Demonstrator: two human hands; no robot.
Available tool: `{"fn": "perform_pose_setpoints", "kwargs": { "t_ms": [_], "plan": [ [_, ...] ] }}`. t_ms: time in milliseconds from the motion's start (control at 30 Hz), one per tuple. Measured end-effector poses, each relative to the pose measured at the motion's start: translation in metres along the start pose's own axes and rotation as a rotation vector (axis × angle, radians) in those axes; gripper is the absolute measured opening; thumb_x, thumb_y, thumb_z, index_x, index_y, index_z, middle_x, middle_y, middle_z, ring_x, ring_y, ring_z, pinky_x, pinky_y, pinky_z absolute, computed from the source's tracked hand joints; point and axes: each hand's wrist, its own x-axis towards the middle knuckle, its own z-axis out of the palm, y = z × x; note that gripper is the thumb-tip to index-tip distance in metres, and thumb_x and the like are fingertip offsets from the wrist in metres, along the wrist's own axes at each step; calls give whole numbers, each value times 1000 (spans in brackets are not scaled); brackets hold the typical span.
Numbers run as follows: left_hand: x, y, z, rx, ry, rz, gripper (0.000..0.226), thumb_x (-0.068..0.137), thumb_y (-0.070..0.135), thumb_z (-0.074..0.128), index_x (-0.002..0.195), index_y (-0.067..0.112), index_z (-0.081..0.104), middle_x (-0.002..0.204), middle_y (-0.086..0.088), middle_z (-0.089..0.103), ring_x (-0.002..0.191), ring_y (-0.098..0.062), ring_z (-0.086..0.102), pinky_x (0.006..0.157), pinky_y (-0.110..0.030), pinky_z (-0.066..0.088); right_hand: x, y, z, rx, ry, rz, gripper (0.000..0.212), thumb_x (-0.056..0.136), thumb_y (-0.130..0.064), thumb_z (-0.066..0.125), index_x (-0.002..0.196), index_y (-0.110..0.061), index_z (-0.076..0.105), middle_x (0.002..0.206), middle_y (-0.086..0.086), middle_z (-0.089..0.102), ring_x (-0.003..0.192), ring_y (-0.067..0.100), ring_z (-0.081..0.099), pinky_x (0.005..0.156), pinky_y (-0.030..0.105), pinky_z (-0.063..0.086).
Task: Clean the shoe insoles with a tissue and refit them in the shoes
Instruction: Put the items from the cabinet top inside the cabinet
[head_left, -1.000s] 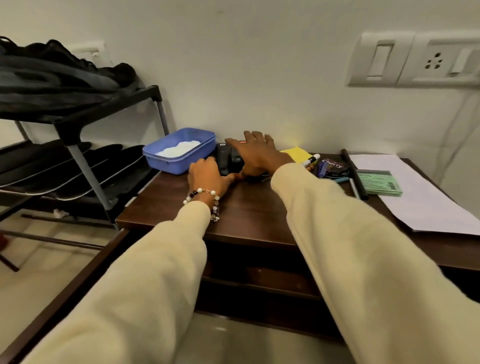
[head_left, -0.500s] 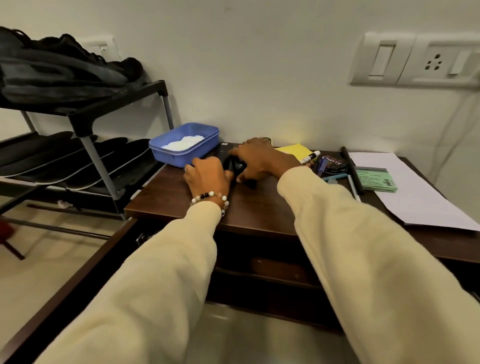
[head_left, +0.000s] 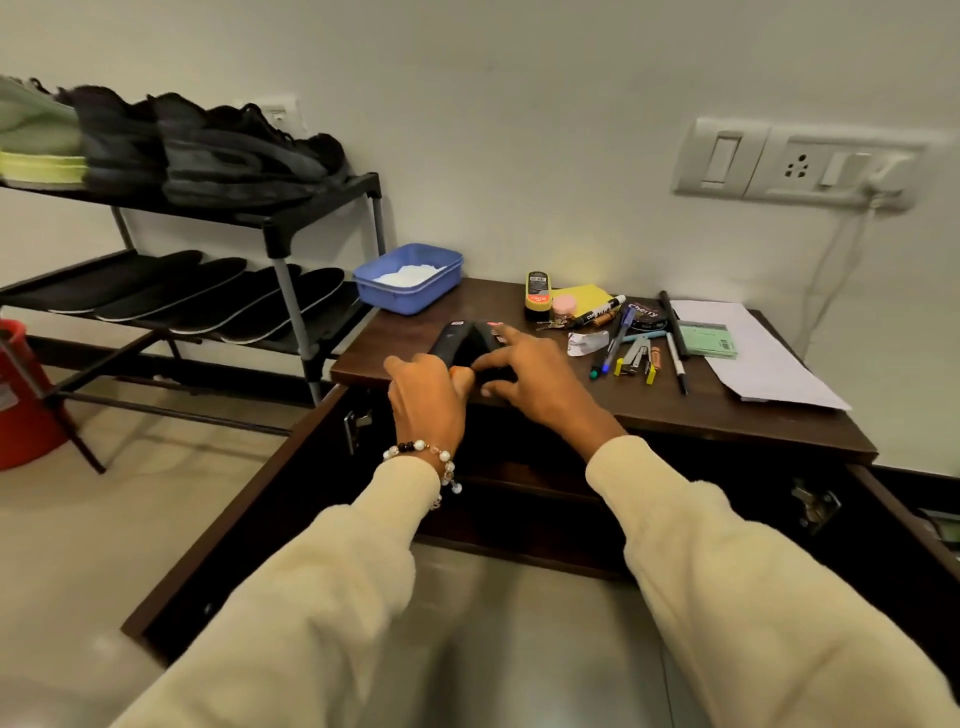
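Two black insoles (head_left: 464, 336) lie side by side on the dark wooden table (head_left: 696, 410), near its front edge. My left hand (head_left: 426, 397) grips the near end of the left insole. My right hand (head_left: 530, 382) holds the right insole, index finger stretched along its top and thumb at its near end. A blue tray (head_left: 415, 299) with white tissue (head_left: 410, 273) stands at the table's back left corner. Black shoes (head_left: 234, 156) sit on the top shelf of the shoe rack (head_left: 322, 208) at left.
Several more black insoles (head_left: 208, 296) lie on the rack's lower shelf. Pens, a stapler, a polish tin (head_left: 644, 314), a bottle (head_left: 537, 293) and papers (head_left: 763, 358) crowd the table's right half. Cabinet doors (head_left: 249, 499) stand open below. A red bucket (head_left: 23, 405) is on the floor.
Both hands have drawn the insoles from the back of the table toward its front edge. My head has pulled back, so more of the rack and floor shows.
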Motion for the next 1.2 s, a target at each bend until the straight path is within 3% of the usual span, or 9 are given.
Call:
{"fn": "perform_pose_setpoints", "kwargs": {
  "t_ms": [167,300,533,633,800,900,967,1067,1200],
  "plan": [
    [-25,-20,-27,-238,48,-80,34,86,27,63,103,-2,64,107,-22,58,89,-34,53,70,-27,25,-52,-26,-12,202,170,106,36,81,-22,72,117,-26,67,141,10,48,123,26,51,104,33,37],
    [-53,-38,-42,-600,142,-378,43,76,23,71,114,5,68,104,-14,69,98,-27,63,85,-31,47,-102,-37,-14,410,275,139,35,77,-22,76,111,-29,70,139,12,50,131,14,44,112,33,32],
    [-142,-84,-23,-950,187,-641,52,73,4,76,123,11,62,65,2,64,55,-7,58,50,-13,48,-135,-25,51,429,135,235,34,76,-22,78,109,-29,71,139,11,50,129,16,47,109,33,38],
    [-139,-96,5,-920,168,-677,53,73,6,77,124,11,62,75,-5,68,63,-15,64,60,-22,54,-107,-15,83,343,79,265,36,80,-24,74,114,-27,68,143,12,45,128,22,49,108,32,37],
    [-86,-101,48,-833,176,-629,52,76,1,74,126,7,61,55,2,46,43,-1,37,43,-6,37,-52,2,132,40,-28,194,36,87,-24,65,123,-26,63,146,12,41,122,36,47,103,39,41],
    [-52,-111,77,-744,165,-591,53,75,8,76,126,9,61,88,-8,67,78,-14,66,70,-15,53,-25,10,155,-45,-12,202,37,91,-24,60,127,-29,58,139,12,47,116,39,47,98,41,44],
    [-34,-119,98,-677,157,-563,52,76,11,77,126,9,61,114,-14,65,106,-24,64,87,-25,52,-8,15,167,-48,-8,223,38,92,-23,57,129,-29,56,130,14,54,113,39,49,94,42,47],
    [-14,-127,119,-577,135,-521,51,80,11,75,128,7,58,125,-13,58,110,-18,58,87,-18,43,13,21,183,-53,-35,218,40,93,-18,54,132,-30,52,120,14,60,110,38,54,88,40,51],
    [-2,-136,133,-378,84,-420,53,82,13,73,131,6,56,127,-18,56,114,-32,58,98,-36,48,23,21,200,-146,-73,195,53,97,-12,45,144,-34,33,138,15,47,127,45,36,96,45,43]
  ]
}}
